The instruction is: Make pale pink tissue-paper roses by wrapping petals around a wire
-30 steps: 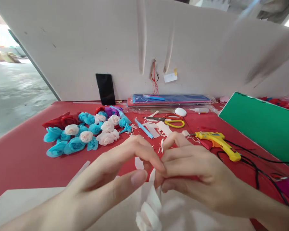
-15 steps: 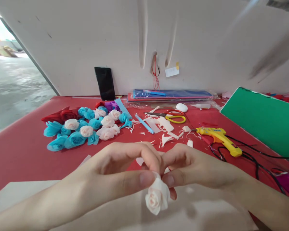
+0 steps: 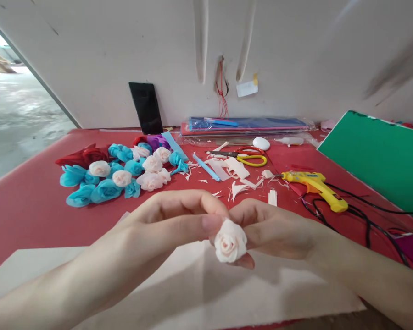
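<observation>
Between my two hands is a small pale pink paper rose (image 3: 230,242), its spiral of petals facing me. My left hand (image 3: 179,217) pinches the rose's left side, thumb against the petals. From the other side my right hand (image 3: 275,229) grips it, with a fingertip showing under the bloom. The base of the rose is hidden behind the fingers. Below the hands lies a large pale sheet of paper (image 3: 179,293) on the red tabletop (image 3: 30,201).
Paper roses in blue (image 3: 106,191), pink (image 3: 153,181) and red (image 3: 89,156) cluster at left. Paper scraps (image 3: 237,168), scissors (image 3: 251,160) and a blue pen (image 3: 206,167) lie mid-table. A yellow glue gun (image 3: 315,187) with black cord and a green board (image 3: 375,156) are at right. A phone (image 3: 146,107) leans on the wall.
Both hands have lifted the rose slightly, and it has turned so its bloom faces me more directly. The head view has tipped down a little.
</observation>
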Available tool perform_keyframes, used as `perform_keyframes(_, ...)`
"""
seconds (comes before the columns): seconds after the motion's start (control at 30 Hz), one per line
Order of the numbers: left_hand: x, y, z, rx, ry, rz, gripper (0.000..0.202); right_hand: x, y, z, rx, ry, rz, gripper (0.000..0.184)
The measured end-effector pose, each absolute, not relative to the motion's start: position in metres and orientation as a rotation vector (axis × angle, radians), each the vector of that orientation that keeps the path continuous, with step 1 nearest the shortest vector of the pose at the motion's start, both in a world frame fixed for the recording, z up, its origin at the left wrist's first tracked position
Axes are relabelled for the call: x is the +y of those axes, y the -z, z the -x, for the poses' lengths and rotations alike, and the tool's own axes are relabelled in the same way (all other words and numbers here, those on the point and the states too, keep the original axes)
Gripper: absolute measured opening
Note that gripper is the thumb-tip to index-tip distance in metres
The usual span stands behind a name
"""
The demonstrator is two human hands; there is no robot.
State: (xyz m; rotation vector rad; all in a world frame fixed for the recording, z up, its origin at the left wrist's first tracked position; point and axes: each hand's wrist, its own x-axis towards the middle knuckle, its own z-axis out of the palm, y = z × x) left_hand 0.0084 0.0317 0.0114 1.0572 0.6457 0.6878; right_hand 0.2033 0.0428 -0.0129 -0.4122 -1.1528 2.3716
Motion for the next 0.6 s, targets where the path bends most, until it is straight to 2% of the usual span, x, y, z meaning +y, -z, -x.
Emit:
perform_keyframes(0.2,0.031,-0.011,-0.013,0.619,-0.687,-1.003,0.013,0.043,0.021,-0.198,-1.146,-2.348,0.313,0.023)
perform_keyframes(0.47,0.024,-0.019,-0.012,0.657,-0.798,-0.947,0.010,0.044,0.020,-0.198,-1.157,-2.299,0.330,0.011)
perform_keyframes(0.6,0.025,-0.023,-0.015,0.671,-0.805,-0.956,0.018,0.042,0.018,-0.196,-1.121,-2.261,0.361,0.009)
